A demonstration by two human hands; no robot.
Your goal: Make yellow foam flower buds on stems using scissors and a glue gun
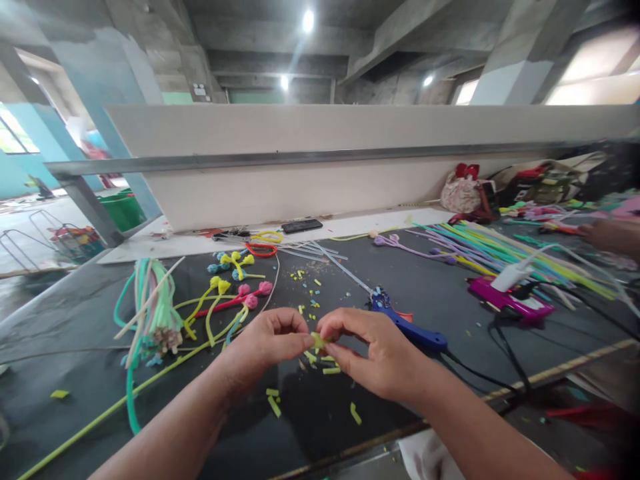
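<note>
Fingers: we pinch the yellow-green piece (318,341) between both hands' fingers (307,342).
Below fingers: cut pieces (331,371), tabletop (200,400).
Right of fingers: blue glue gun (407,325).
Left: pipe-cleaner bundle (155,307).

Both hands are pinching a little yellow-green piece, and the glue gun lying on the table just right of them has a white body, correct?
Not quite: the head view shows that the glue gun's body is blue. It does lie on the table just right of the hands, and the left hand and right hand both pinch a little yellow-green piece.
</note>
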